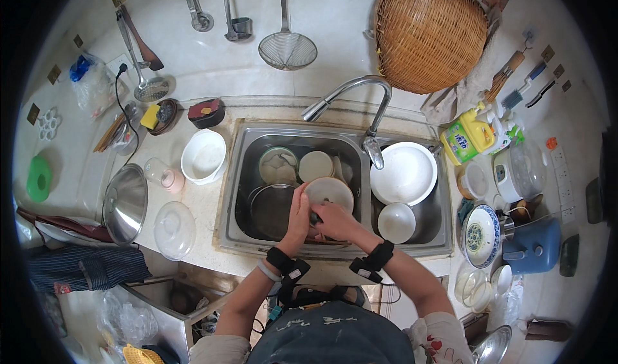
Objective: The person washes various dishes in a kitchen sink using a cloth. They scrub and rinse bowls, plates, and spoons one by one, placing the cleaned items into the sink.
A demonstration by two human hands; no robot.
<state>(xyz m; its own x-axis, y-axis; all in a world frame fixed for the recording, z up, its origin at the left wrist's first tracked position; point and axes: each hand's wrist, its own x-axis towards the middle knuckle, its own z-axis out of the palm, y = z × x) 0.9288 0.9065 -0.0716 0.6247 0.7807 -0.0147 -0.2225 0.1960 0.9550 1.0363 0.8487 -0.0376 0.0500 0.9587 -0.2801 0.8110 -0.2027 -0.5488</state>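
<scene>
My left hand (299, 217) holds a pale bowl (333, 190) by its left side, tilted over the left sink basin (359, 219). Curled at the bowl's near side, my right hand (334, 222) grips a small dark object (315, 218), mostly hidden by my fingers. A round metal pan (270, 210) sits in the basin left of my hands. Behind the bowl are a green-rimmed bowl (278, 157) and a small cream-coloured dish (316, 166). The right basin holds a large white bowl (403, 173) and a smaller white bowl (396, 223).
A chrome faucet (374, 100) arches over the divider. On the left counter stand a white tub (203, 156), a clear lid (174, 230) and a metal lid (126, 204). At right are a yellow detergent bottle (466, 137) and a blue-patterned plate (481, 236). A wicker basket (432, 35) hangs behind.
</scene>
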